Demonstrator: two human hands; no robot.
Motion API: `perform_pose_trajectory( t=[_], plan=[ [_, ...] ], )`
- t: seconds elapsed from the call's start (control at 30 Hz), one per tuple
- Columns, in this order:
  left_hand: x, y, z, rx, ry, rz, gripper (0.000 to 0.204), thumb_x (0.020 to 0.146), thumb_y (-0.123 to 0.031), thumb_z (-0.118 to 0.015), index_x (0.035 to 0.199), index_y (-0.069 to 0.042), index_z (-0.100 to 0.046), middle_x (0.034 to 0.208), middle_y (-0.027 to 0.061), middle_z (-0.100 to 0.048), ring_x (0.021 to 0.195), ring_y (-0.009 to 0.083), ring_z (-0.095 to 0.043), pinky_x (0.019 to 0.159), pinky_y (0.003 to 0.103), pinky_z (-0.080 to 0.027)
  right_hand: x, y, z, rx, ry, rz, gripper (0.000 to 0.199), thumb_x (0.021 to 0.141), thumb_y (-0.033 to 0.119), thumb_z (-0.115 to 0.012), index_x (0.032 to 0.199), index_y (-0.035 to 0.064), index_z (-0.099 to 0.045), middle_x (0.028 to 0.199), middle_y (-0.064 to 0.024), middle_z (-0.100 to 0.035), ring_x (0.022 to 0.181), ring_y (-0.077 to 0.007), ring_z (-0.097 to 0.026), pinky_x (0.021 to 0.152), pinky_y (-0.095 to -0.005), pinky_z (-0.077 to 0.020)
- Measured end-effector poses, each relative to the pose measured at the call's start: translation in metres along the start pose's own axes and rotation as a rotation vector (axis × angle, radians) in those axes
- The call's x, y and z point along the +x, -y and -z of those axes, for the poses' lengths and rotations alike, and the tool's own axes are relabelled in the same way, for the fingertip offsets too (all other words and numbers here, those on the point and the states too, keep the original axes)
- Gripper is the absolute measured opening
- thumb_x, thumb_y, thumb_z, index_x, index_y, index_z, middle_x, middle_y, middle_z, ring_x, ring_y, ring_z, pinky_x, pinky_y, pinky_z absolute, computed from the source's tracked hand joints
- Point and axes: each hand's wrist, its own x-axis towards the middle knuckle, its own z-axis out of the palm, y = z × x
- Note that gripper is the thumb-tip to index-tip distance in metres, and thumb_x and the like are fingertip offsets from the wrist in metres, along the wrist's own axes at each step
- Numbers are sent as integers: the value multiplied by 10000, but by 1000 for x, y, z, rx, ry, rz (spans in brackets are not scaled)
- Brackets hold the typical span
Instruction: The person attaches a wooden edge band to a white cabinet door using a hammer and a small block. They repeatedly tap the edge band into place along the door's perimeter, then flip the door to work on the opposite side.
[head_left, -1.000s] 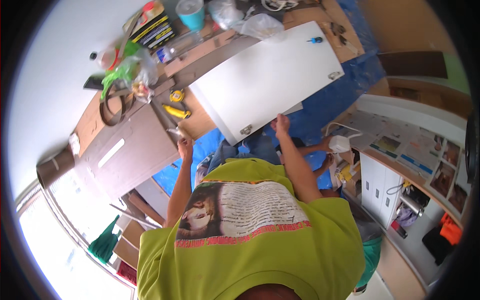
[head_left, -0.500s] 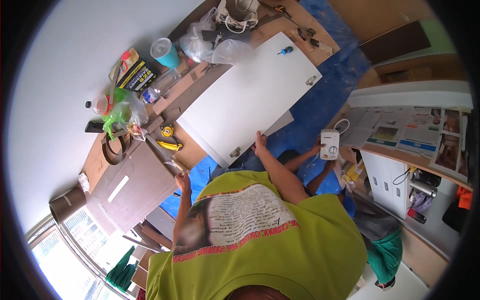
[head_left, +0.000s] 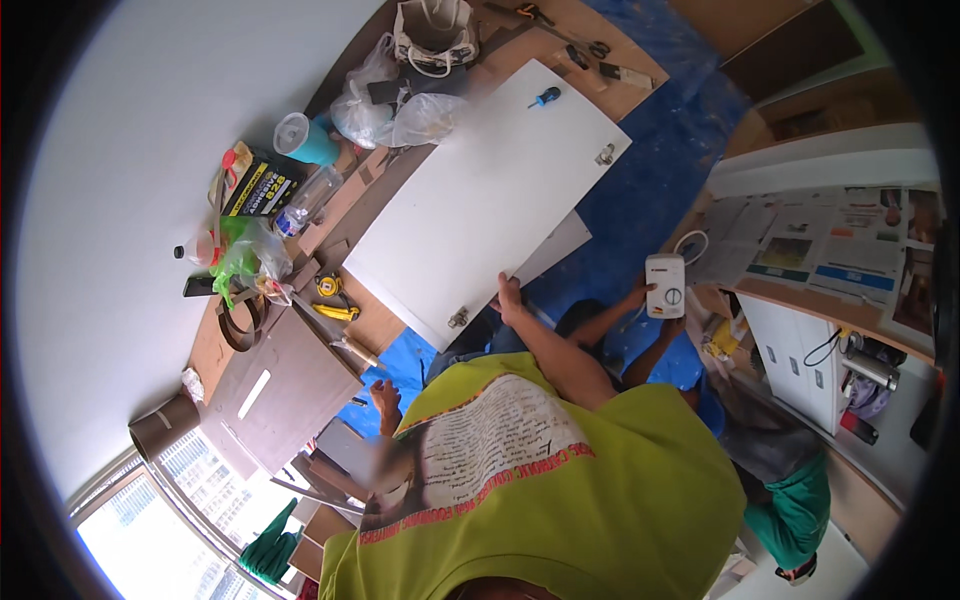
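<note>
A large white door panel [head_left: 480,200] lies slantwise across the work surface, with metal hinges [head_left: 458,318] fitted along its near edge. My right hand [head_left: 510,298] grips that edge beside the lower hinge; its fingers underneath are hidden. My left hand [head_left: 385,397] hangs in the air by my body, empty, its fingers loosely bent and apart. Closest to it is a wooden-handled tool [head_left: 360,352], whose kind I cannot make out, at the corner of a brown board [head_left: 275,395]. A blue screwdriver [head_left: 546,97] rests on the panel's far end.
On the right another person's hands hold a white box with a dial [head_left: 664,286]. A yellow tape measure [head_left: 328,285], a yellow utility knife [head_left: 336,312], bottles and plastic bags line the left. Blue sheeting [head_left: 650,170] covers the floor; newspaper [head_left: 810,240] covers a right-hand shelf.
My left hand has drawn back toward my body, away from the wooden-handled tool at the board's corner. My right hand stays at the panel's edge. The view has shifted slightly.
</note>
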Motion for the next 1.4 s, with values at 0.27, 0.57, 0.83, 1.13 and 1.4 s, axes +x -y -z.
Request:
perform_pose_trajectory(
  t=[0.27, 0.57, 0.83, 1.13, 1.4],
  plan=[
    [-35, -10, -14, -56, 88, 44, 479, 897, -198, -632, 1292, -28, -422, 1103, 131, -545, 789, 207, -629, 602, 332, -514, -10, 11, -8, 40, 110, -17, 447, 981, 395, -492, 1323, 140, -357, 1218, -96, -546, 1012, -252, -606, 830, -467, -532],
    [-42, -26, -9, 57, 172, -30, 483, 921, -252, -603, 1316, -30, -435, 1151, 125, -560, 883, 223, -639, 688, 333, -524, -6, 1, -4, -74, 133, -7, 594, 953, 515, -502, 1366, 128, -322, 1266, -120, -528, 1014, -311, -619, 810, -471, -540],
    [9, -79, -19, 183, 310, -213, 438, 927, -249, -582, 1274, 0, -487, 1080, 123, -604, 820, 202, -652, 705, 325, -530, 23, -24, -9, -111, -58, 136, 587, 952, 523, -496, 1375, 140, -359, 1232, -107, -545, 975, -280, -616, 777, -467, -539],
    [134, -110, -2, -95, 652, -362, 325, 933, -181, -560, 1196, 9, -534, 919, 69, -588, 716, 128, -592, 601, 263, -496, 1, -45, -25, -23, -143, 165, 450, 968, 396, -470, 1341, 144, -461, 1107, -69, -599, 877, -239, -630, 753, -430, -534],
    [161, -110, 28, -140, 605, -537, 265, 924, -192, -581, 1100, 6, -589, 829, 55, -621, 683, 113, -601, 578, 245, -497, -30, -69, -46, -371, -207, 183, 512, 949, 368, -522, 1391, 129, -422, 1144, -106, -602, 823, -230, -636, 675, -393, -551]
  ],
)
